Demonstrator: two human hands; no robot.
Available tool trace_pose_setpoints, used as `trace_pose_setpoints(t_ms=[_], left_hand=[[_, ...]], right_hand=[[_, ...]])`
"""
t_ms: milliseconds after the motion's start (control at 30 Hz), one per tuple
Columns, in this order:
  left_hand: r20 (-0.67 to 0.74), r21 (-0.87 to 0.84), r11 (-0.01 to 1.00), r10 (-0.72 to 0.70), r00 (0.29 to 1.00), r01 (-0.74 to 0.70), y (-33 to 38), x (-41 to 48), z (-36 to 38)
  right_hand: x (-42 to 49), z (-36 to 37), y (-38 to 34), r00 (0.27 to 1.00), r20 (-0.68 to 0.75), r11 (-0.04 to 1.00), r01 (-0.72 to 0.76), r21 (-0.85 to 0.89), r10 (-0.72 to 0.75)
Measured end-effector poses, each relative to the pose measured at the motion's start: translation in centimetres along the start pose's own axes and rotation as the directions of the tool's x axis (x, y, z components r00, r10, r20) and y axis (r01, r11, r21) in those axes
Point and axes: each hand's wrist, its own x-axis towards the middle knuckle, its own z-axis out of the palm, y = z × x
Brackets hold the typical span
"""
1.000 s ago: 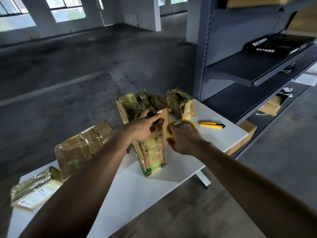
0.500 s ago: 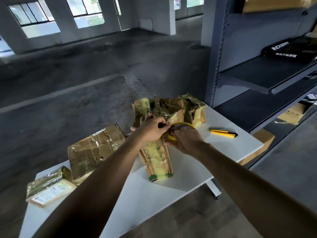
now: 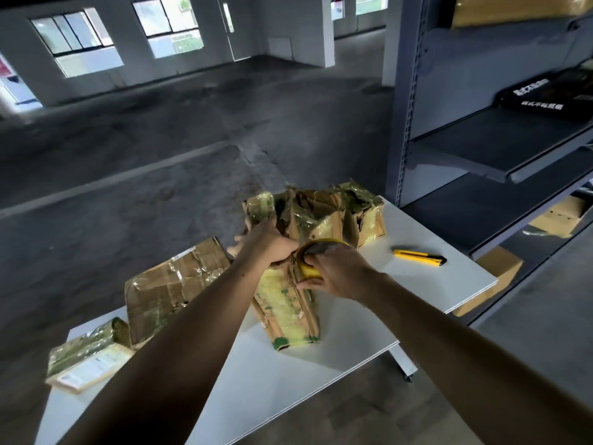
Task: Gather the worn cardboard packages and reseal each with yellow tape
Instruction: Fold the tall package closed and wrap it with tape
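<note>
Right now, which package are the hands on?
The tall package standing in front: left hand holds its top, right hand presses tape there.

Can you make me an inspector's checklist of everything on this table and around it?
Surface: white table, on a wheeled leg.
Job's things: upright package under both hands; yellow tape roll against its top; torn packages standing behind it; large package and flat package at the left.
Clutter: yellow utility knife lying on the right.
Grips: left hand rests on the upright package's top, finger hold unclear; right hand grips the tape roll.
Cables: nothing seen.
Surroundings: grey shelving at the right holding a black box; cardboard boxes below; concrete floor, windows behind.
</note>
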Motion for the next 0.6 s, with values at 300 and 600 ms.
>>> trace_pose_setpoints(t_ms=[300,600], left_hand=[[-0.029,-0.025,0.977,0.21,0.977,-0.211,-2.2,-7.2,-3.8],[0.14,0.126,0.926,0.339,0.93,-0.357,-5.4,-8.4,-5.4]], right_hand=[[-1.3,-3.0,-3.0,0.958,0.268,0.995,0.098,0.018,-0.099],[-1.3,-3.4,-6.9,0.994,0.107,0.999,0.017,-0.049,-0.011]])
